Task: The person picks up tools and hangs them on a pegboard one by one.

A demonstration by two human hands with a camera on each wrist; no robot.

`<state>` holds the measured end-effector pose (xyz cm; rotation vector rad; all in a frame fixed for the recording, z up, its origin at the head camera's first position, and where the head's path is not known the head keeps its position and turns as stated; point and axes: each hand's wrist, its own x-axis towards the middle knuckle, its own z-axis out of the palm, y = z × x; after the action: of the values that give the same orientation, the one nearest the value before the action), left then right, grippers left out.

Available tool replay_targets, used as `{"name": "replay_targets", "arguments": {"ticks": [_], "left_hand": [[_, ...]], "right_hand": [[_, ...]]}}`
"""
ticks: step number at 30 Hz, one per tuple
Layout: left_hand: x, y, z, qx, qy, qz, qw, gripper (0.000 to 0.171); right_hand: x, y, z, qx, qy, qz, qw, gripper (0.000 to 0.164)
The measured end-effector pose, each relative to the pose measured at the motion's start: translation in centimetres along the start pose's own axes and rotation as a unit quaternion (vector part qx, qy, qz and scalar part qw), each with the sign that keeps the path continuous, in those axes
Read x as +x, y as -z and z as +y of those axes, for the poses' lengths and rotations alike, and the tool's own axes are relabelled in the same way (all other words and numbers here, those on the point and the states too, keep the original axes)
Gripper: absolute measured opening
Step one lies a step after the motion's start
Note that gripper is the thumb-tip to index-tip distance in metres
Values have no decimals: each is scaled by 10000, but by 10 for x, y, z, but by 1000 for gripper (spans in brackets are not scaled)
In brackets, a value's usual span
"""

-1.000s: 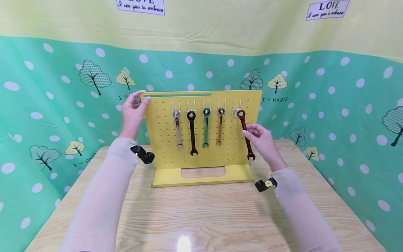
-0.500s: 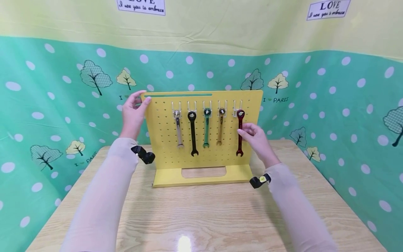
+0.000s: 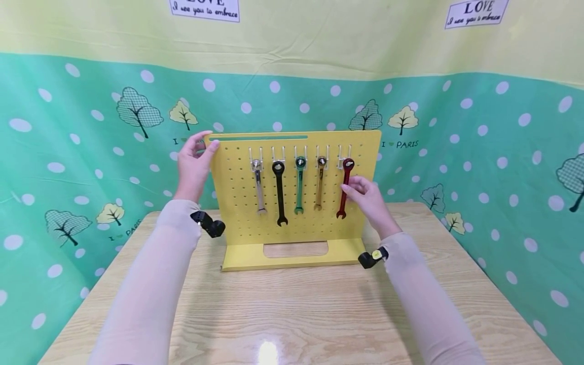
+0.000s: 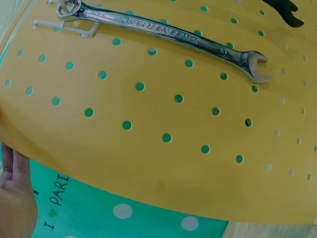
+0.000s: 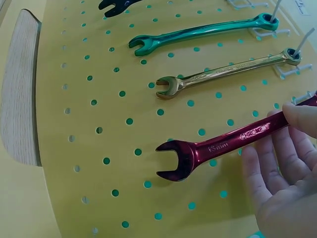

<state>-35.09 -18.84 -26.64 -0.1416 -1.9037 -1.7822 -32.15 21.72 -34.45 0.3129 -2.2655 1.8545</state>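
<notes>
A yellow pegboard (image 3: 292,223) stands upright on the table. My left hand (image 3: 193,165) grips its upper left corner, thumb in front and fingers behind. My right hand (image 3: 368,200) pinches the shank of a red combination wrench (image 5: 223,144) between thumb and fingers. The ring end of this wrench is at the rightmost hook, and its open end hangs tilted a little to the left, close to the board. To its left hang a gold wrench (image 3: 319,187), a green wrench (image 3: 299,190), a black wrench (image 3: 280,195) and a silver wrench (image 4: 168,32), all by their ring ends.
White double hooks (image 3: 344,157) run in a row along the board's upper part. The board's yellow foot (image 3: 244,257), with a cutout, rests on the wooden table (image 3: 292,314). A green and yellow printed curtain (image 3: 274,96) surrounds the table at the back and sides.
The red wrench has moved left and inward, its ring end now at the rightmost hook, its lower end swung left. My right hand moved with it. The left hand stayed on the corner.
</notes>
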Motion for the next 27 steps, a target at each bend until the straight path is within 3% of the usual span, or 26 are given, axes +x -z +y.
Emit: {"name": "replay_targets", "arguments": {"ticks": [19,27], "left_hand": [[0,1,-1,19,10,7,10000,45],[2,2,1,99,68,-48,9999,45]], "right_hand": [[-9,12,3,-236,59,-134,9996,50],[-17,23,5,-658,-50,-312,9973,53]]}}
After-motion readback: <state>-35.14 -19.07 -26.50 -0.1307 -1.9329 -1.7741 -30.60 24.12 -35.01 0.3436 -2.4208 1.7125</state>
